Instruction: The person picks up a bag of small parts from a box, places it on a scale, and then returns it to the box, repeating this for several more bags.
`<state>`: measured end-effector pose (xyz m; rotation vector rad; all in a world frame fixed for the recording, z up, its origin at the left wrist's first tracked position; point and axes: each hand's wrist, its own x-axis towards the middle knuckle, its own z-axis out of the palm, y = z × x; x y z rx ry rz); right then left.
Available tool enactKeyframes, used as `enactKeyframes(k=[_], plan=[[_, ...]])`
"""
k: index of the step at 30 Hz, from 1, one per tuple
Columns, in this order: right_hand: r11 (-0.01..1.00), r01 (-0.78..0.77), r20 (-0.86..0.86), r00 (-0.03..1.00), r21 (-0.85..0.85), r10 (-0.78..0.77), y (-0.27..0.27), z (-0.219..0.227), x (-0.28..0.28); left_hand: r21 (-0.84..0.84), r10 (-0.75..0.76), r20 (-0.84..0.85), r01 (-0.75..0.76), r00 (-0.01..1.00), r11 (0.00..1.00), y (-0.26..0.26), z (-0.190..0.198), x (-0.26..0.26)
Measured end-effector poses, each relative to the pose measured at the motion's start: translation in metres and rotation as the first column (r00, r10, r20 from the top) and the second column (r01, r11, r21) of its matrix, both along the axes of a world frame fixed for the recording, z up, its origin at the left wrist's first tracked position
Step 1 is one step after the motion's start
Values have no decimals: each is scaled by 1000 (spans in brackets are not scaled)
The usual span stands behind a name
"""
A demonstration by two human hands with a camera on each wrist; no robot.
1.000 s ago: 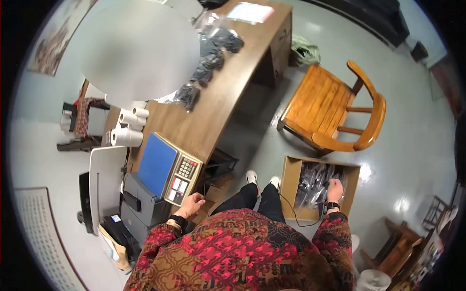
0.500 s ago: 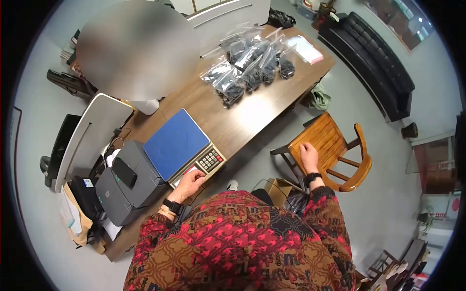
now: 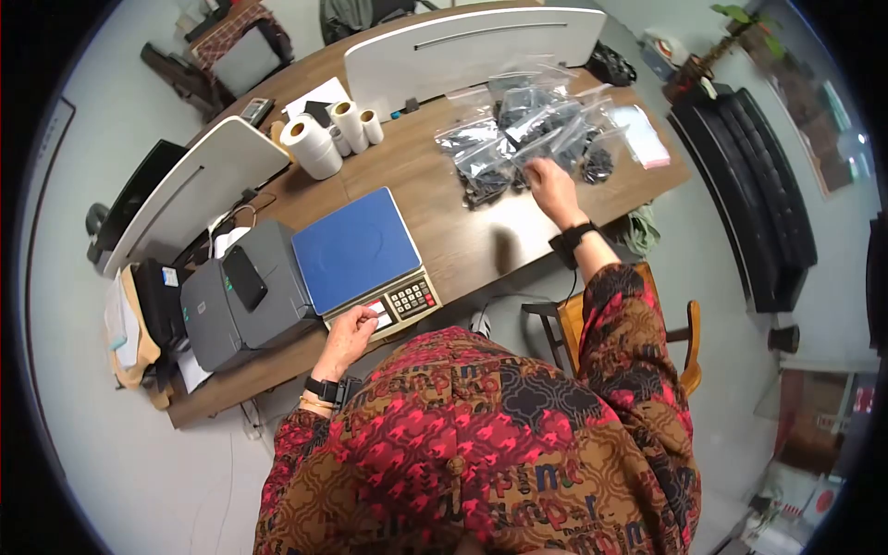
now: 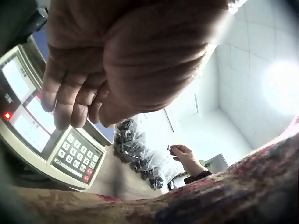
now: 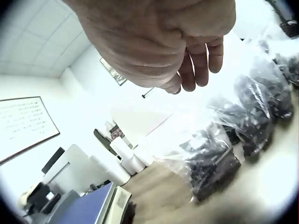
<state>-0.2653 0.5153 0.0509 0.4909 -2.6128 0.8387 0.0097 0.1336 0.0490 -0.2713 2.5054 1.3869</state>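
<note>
My left hand [image 3: 345, 340] hovers at the front edge of the electronic scale [image 3: 356, 252], close over its display, with loosely bent fingers and nothing held. The scale has a blue weighing plate and a keypad [image 4: 77, 153]. Out over the table, my right hand [image 3: 555, 194] is beside the clear zip bags [image 3: 486, 171] filled with black pieces. A small black piece [image 4: 168, 148] shows at its fingertips, pinched, in the left wrist view. The same piece [image 5: 148, 93] sticks out past the thumb in the right wrist view.
A grey printer [image 3: 245, 291] with a black phone [image 3: 244, 277] on it stands left of the scale. White rolls [image 3: 314, 148] stand behind the scale, and a white divider [image 3: 472, 46] runs along the back. A wooden chair [image 3: 689, 347] is at the right, below the table [image 3: 435, 217].
My right hand has come up from the cardboard box on the floor, past the chair, to the bags on the table. My body has turned toward the table; my left hand stays by the scale.
</note>
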Motion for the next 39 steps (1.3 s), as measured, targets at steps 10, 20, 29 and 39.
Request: enactKeyframes(k=[10, 20, 29, 39], plan=[[684, -408, 299, 912, 605, 279, -76, -4, -125, 16, 313, 49, -315, 948, 949, 38, -5, 46], [516, -648, 417, 759, 560, 501, -84, -19, -147, 162, 470, 88, -478, 878, 863, 63, -10, 77], [653, -601, 36, 748, 460, 663, -101, 54, -96, -25, 582, -20, -583, 813, 812, 37, -31, 80], [686, -591, -99, 723, 424, 684, -170, 135, -12, -61, 632, -54, -635, 773, 770, -34, -41, 80]])
